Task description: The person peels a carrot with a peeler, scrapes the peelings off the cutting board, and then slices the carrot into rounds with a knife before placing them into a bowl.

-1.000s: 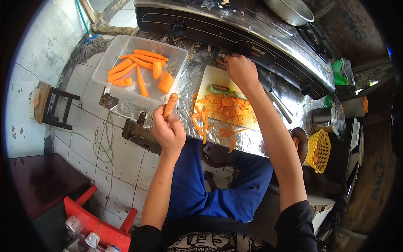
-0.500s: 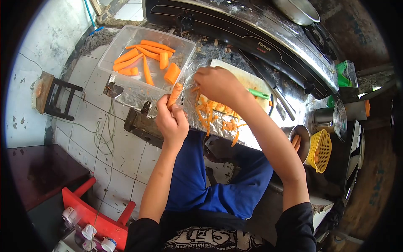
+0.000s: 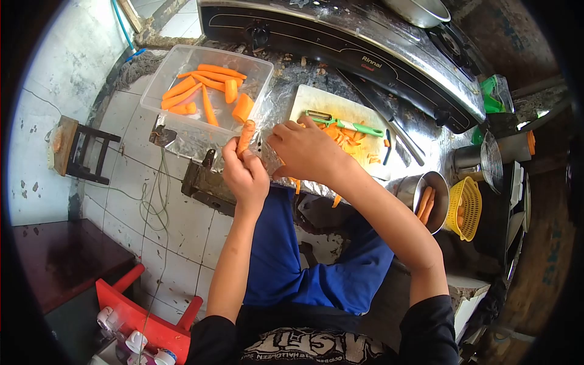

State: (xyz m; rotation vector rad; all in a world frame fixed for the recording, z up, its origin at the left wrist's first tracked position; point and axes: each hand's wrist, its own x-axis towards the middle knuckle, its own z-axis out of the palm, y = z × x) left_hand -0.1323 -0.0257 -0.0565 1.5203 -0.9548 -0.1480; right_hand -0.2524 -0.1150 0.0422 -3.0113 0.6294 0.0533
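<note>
My left hand [image 3: 246, 173] is closed around a carrot [image 3: 246, 135] held upright near the foil-covered edge. Just to its right, my right hand [image 3: 301, 149] reaches over the foil beside the orange peelings [image 3: 350, 137], its fingers spread and nothing visible in them. A green-handled peeler [image 3: 359, 128] lies on the white cutting board [image 3: 310, 98] behind my right hand. Peeled carrots [image 3: 210, 106] lie in a clear plastic box [image 3: 146, 91] to the left. Part of the foil and some peelings are hidden under my right hand.
Behind the board is a black stove [image 3: 292, 39], with a long dark knife-like tool [image 3: 401, 137] along its front. At the right, a metal pot [image 3: 442, 204] holds carrots beside a yellow basket [image 3: 471, 225]. A red chair [image 3: 146, 313] stands at lower left.
My right hand has moved down and left over the peelings, uncovering more of the peeler. The camera view has shifted slightly. The carrot stays in my left hand.
</note>
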